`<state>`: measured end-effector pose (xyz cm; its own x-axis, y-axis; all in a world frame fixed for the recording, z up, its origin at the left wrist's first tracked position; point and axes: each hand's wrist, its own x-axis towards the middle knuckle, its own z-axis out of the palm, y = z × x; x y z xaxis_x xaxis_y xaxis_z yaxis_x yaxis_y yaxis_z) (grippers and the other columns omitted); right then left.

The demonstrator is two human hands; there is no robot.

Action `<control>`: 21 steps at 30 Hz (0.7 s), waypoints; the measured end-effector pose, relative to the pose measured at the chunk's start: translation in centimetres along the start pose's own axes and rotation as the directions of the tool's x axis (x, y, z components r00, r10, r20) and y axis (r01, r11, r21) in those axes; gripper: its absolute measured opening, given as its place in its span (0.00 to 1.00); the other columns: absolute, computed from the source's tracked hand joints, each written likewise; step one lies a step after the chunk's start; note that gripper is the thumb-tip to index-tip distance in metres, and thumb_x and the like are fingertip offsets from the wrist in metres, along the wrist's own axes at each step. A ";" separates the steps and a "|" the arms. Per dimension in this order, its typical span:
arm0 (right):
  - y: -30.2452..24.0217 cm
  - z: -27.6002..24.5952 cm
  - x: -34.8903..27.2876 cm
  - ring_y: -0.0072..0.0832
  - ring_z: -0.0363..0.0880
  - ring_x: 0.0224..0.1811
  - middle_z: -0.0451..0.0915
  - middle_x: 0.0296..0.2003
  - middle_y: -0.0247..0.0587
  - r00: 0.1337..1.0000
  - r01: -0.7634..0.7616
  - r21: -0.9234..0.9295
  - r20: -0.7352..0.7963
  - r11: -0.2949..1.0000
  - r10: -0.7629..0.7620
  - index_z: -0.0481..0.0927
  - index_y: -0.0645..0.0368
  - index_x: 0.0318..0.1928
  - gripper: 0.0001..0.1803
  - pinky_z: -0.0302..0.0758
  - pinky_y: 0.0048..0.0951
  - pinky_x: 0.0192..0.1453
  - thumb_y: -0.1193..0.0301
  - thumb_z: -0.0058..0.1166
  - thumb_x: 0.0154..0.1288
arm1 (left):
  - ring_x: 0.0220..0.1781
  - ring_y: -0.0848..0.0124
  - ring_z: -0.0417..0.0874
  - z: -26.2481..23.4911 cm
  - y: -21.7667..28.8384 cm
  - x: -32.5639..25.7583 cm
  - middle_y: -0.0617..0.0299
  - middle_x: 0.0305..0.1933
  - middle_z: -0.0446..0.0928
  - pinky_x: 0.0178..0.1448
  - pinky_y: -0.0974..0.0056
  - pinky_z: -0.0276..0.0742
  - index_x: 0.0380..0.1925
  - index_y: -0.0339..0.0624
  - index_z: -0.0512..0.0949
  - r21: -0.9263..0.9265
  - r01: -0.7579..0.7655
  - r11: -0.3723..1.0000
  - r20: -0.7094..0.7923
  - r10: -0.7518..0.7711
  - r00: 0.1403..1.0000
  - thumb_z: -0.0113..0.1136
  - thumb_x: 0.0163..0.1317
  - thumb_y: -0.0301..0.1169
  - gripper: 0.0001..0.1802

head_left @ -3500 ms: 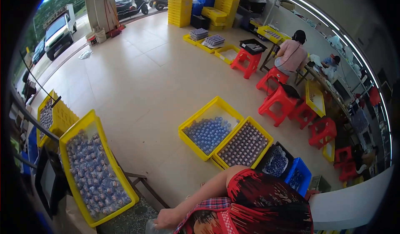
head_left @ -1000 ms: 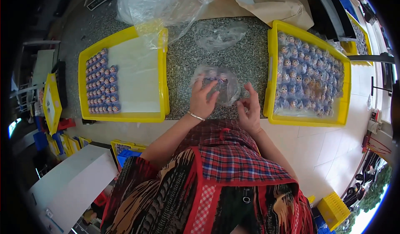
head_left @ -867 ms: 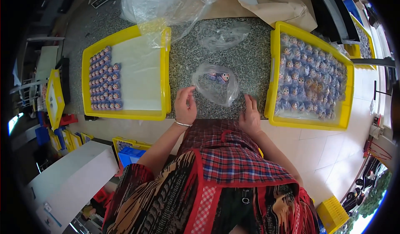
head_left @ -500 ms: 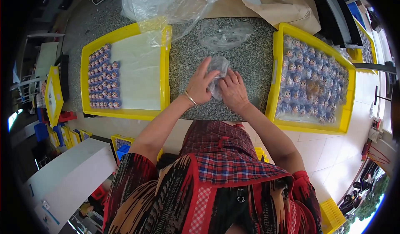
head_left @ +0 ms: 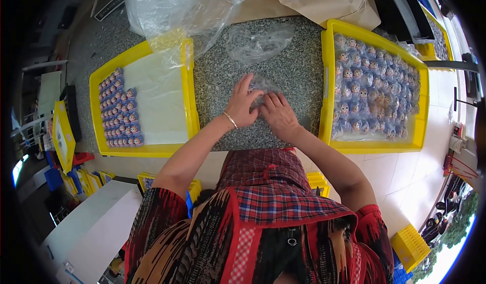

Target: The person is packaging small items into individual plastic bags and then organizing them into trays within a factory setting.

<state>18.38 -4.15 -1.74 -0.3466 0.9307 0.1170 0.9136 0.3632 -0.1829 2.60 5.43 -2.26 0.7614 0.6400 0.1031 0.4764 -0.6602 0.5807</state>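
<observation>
My left hand (head_left: pixel 243 103) and right hand (head_left: pixel 280 118) grasp a crumpled clear bag (head_left: pixel 262 83) on the speckled surface (head_left: pixel 304 66), between two yellow trays (head_left: pixel 190 97).

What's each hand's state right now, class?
Left hand: touching the clear plastic bag; grip cannot be told.
Right hand: touching the same bag; grip cannot be told.
</observation>
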 end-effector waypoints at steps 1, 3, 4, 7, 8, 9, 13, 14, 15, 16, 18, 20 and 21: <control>0.2 0.2 0.1 0.39 0.68 0.56 0.73 0.49 0.46 0.999 0.006 -0.073 0.037 0.997 -0.003 0.75 0.61 0.43 0.15 0.59 0.43 0.66 0.71 0.53 0.53 | 0.67 0.45 0.59 -0.5 -0.4 0.0 0.43 0.63 0.60 0.66 0.48 0.60 0.46 0.43 0.74 -0.169 -0.005 0.986 -0.069 -0.007 0.998 0.65 0.46 0.30 0.23; 0.8 0.7 0.3 0.38 0.69 0.56 0.73 0.48 0.46 0.997 -0.019 -0.068 0.069 0.998 0.024 0.76 0.61 0.43 0.15 0.60 0.42 0.65 0.70 0.53 0.54 | 0.64 0.45 0.62 0.0 -0.7 1.6 0.43 0.62 0.61 0.65 0.50 0.62 0.48 0.44 0.73 -0.190 0.072 0.979 -0.104 -0.093 0.990 0.66 0.46 0.31 0.26; 1.3 0.9 0.4 0.37 0.69 0.56 0.73 0.48 0.46 0.994 -0.029 -0.058 0.099 0.998 0.034 0.76 0.60 0.42 0.14 0.60 0.41 0.64 0.70 0.52 0.54 | 0.62 0.46 0.65 0.5 -0.6 2.7 0.43 0.61 0.62 0.64 0.52 0.64 0.50 0.46 0.73 -0.210 0.160 0.965 -0.143 -0.192 0.971 0.67 0.45 0.31 0.28; 2.0 -0.2 0.8 0.35 0.71 0.51 0.72 0.41 0.42 0.964 -0.043 0.012 0.263 0.999 0.039 0.75 0.57 0.39 0.15 0.64 0.37 0.59 0.70 0.56 0.48 | 0.54 0.48 0.69 1.2 -1.8 4.4 0.47 0.52 0.65 0.57 0.53 0.69 0.46 0.43 0.72 0.067 0.157 0.985 0.015 -0.158 0.987 0.67 0.44 0.27 0.25; 2.2 0.7 0.9 0.36 0.73 0.49 0.72 0.39 0.41 0.973 -0.097 0.076 0.215 0.992 0.079 0.75 0.57 0.39 0.15 0.67 0.37 0.56 0.71 0.56 0.47 | 0.53 0.49 0.70 1.6 -2.0 4.9 0.47 0.50 0.65 0.55 0.53 0.69 0.42 0.43 0.71 0.115 0.172 0.978 0.036 -0.177 0.984 0.65 0.45 0.25 0.22; 2.8 1.3 0.4 0.37 0.74 0.46 0.72 0.37 0.40 0.979 -0.146 0.141 0.161 0.979 0.123 0.74 0.56 0.39 0.15 0.69 0.38 0.53 0.72 0.57 0.46 | 0.49 0.50 0.70 2.3 -1.7 5.4 0.49 0.44 0.67 0.54 0.53 0.69 0.39 0.41 0.71 0.103 0.144 0.984 -0.020 -0.143 0.990 0.63 0.43 0.23 0.20; 5.7 -1.9 -3.3 0.33 0.76 0.46 0.75 0.40 0.42 0.881 -0.470 0.733 0.351 0.492 0.318 0.74 0.58 0.45 0.14 0.76 0.36 0.43 0.76 0.50 0.56 | 0.46 0.53 0.73 4.7 1.0 4.6 0.51 0.41 0.72 0.52 0.58 0.68 0.40 0.38 0.72 -0.166 0.219 0.962 -0.050 -0.230 0.972 0.58 0.45 0.19 0.18; 7.0 -3.1 -4.8 0.30 0.76 0.47 0.76 0.43 0.42 0.831 -0.494 0.869 0.479 -0.023 0.283 0.74 0.59 0.48 0.14 0.78 0.35 0.41 0.78 0.46 0.62 | 0.46 0.55 0.73 5.1 3.0 4.7 0.51 0.41 0.72 0.52 0.59 0.68 0.41 0.38 0.72 -0.196 0.191 0.962 -0.067 -0.208 0.976 0.57 0.47 0.19 0.18; 8.0 -4.2 -6.2 0.30 0.76 0.47 0.76 0.43 0.42 0.831 -0.480 0.877 0.464 -0.026 0.307 0.74 0.59 0.48 0.14 0.78 0.35 0.41 0.78 0.46 0.62 | 0.46 0.55 0.73 4.8 5.3 5.0 0.51 0.41 0.72 0.52 0.59 0.68 0.41 0.38 0.72 -0.190 0.167 0.968 -0.060 -0.181 0.982 0.57 0.47 0.19 0.18; 9.0 -5.1 -7.5 0.29 0.75 0.48 0.75 0.45 0.42 0.842 -0.330 0.876 0.442 -0.353 0.309 0.74 0.59 0.50 0.14 0.79 0.35 0.43 0.77 0.46 0.63 | 0.47 0.58 0.73 4.1 7.3 5.3 0.53 0.43 0.72 0.54 0.60 0.68 0.44 0.38 0.73 -0.312 0.193 0.930 -0.049 -0.219 0.974 0.56 0.50 0.19 0.18; 11.2 -6.8 -11.4 0.27 0.75 0.50 0.74 0.49 0.41 0.861 0.056 0.551 0.396 -0.833 0.320 0.73 0.60 0.53 0.15 0.79 0.35 0.47 0.75 0.46 0.66 | 0.49 0.61 0.73 4.2 12.3 7.6 0.55 0.44 0.71 0.56 0.61 0.67 0.46 0.38 0.73 -0.430 0.207 0.879 -0.032 -0.244 0.969 0.55 0.53 0.20 0.18; 13.8 -9.0 -16.1 0.28 0.74 0.52 0.73 0.51 0.39 0.816 0.209 0.520 0.373 -0.828 0.441 0.72 0.60 0.55 0.17 0.79 0.36 0.49 0.75 0.45 0.67 | 0.51 0.65 0.72 4.9 18.6 11.3 0.58 0.46 0.70 0.58 0.63 0.67 0.49 0.37 0.73 -0.610 0.151 0.778 0.082 -0.128 0.988 0.55 0.56 0.19 0.19; 15.6 -10.6 -19.5 0.29 0.74 0.54 0.73 0.53 0.38 0.754 0.339 0.487 0.370 -0.805 0.542 0.70 0.61 0.57 0.18 0.78 0.38 0.52 0.75 0.44 0.68 | 0.53 0.67 0.72 6.6 22.2 13.1 0.59 0.48 0.69 0.59 0.64 0.66 0.50 0.37 0.73 -0.698 0.133 0.704 0.125 -0.064 0.990 0.54 0.57 0.19 0.19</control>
<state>41.67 -17.13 3.47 0.1550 0.9151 -0.3723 -0.9564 0.0447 -0.2885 26.07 -3.38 6.65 0.7784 0.6267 -0.0356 0.1298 -0.1053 0.9859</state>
